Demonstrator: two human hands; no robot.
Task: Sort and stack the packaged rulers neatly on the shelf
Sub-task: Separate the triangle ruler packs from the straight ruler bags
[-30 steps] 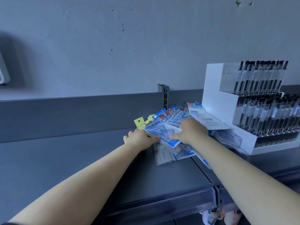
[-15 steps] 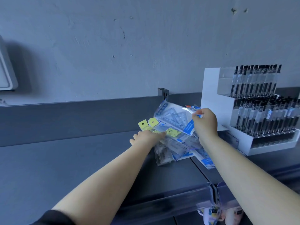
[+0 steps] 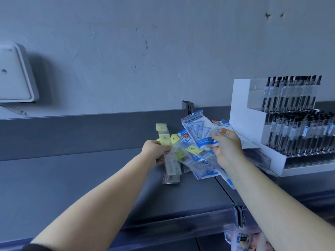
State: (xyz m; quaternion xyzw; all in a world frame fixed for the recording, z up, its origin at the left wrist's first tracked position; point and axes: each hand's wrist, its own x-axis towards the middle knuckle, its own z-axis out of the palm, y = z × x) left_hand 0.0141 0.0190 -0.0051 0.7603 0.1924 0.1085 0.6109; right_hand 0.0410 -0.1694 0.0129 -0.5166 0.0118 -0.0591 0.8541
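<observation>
Left hand (image 3: 154,151) grips narrow clear yellow-tagged ruler packet (image 3: 165,142); right hand (image 3: 226,147) pinches blue-trimmed clear set-square packet (image 3: 198,132) above jumbled pile (image 3: 192,160) on grey metal shelf (image 3: 90,178); advisable: separate kinds, align edges.

My right hand (image 3: 227,151) hides part of the loose ruler packs (image 3: 197,160); their print is too blurred to read. The frame's right edge cuts off the pen rack (image 3: 257,124).

The person is wearing a dark, black-looking sleeve (image 3: 34,247), which is showing only as a small edge at the upper left arm by the bottom of the view. Both forearms are showing bare down to the left hand (image 3: 154,151) and right hand (image 3: 226,147), with nothing worn on wrists or fingers.
</observation>
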